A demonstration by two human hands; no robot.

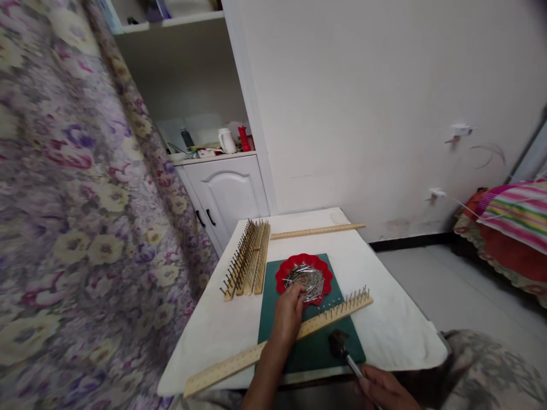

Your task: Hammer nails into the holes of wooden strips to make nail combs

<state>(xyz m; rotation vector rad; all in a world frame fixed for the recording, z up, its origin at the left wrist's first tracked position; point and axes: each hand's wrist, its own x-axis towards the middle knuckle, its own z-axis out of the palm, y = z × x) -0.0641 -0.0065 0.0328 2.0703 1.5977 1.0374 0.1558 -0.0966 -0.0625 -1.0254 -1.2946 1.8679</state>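
My left hand [293, 307] reaches over the near rim of a red scalloped bowl [327, 265] full of loose nails [314, 279]. Its fingers are pinched together, with a thin nail [288, 280] at their tips. In my right hand [382, 388], at the front edge, is a hammer [352, 364], its dark head low over the green mat [294, 360]. A pale wooden strip [226, 370] with rows of holes lies slantwise across the mat, passing under my left forearm. Several nails [350, 302] stand upright along the strip's right end.
Nail-studded wooden strips [248, 262] lie side by side at the table's left. Another strip [318, 231] lies along the back of the white-covered table [213, 336]. A floral curtain [102, 228] hangs left; a white cabinet [235, 193] stands behind. A colourful bed cover [517, 210] is at right.
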